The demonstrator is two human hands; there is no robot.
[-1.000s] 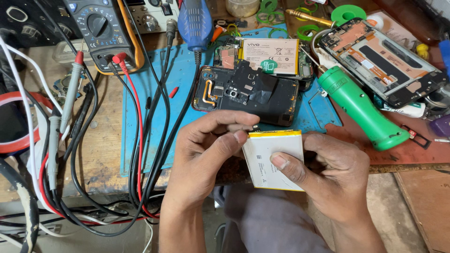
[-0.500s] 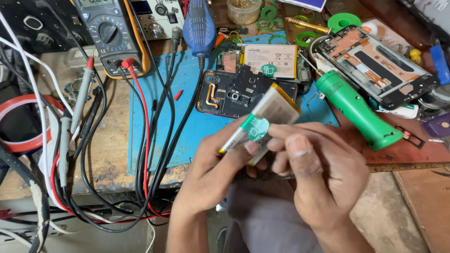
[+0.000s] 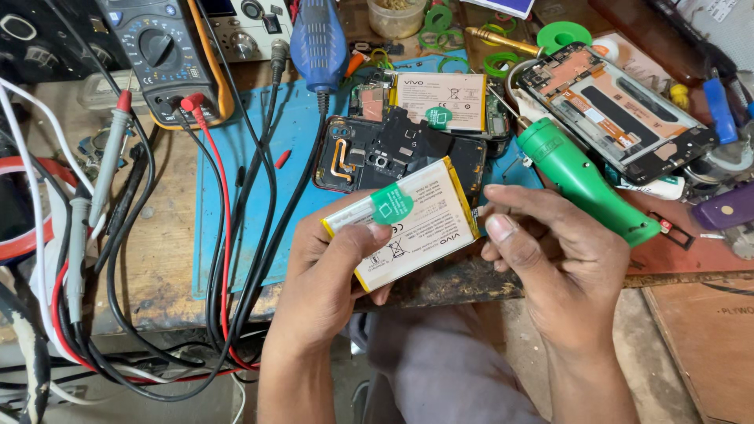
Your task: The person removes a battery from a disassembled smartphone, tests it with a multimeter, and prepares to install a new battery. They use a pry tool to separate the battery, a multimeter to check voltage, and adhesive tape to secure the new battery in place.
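1. The left hand [image 3: 326,275] holds a flat white phone battery [image 3: 404,222] above the near edge of the table [image 3: 157,228]; its fingers are closed around the battery's left end and lower edge, thumb on the face; the battery lies tilted, its right end higher.
2. The right hand [image 3: 554,263] is just beside the battery's right end; its fingers are loosely curled, the thumb tip near the yellow edge; whether it touches I cannot tell.
3. The battery's face carries a round green sticker [image 3: 391,207] near the upper left, small black symbols below it, and yellow trim along the edges.
4. Behind the battery, on a blue mat [image 3: 259,165], lies an opened black phone body [image 3: 393,153]; to the right a green tool handle [image 3: 585,184] lies slantwise.
5. Farther back a second white battery [image 3: 440,98] sits in another phone, also bearing a round green sticker [image 3: 438,118]; a blue rotary tool [image 3: 318,39] and a multimeter [image 3: 161,55] with red and black leads stand at the far left.
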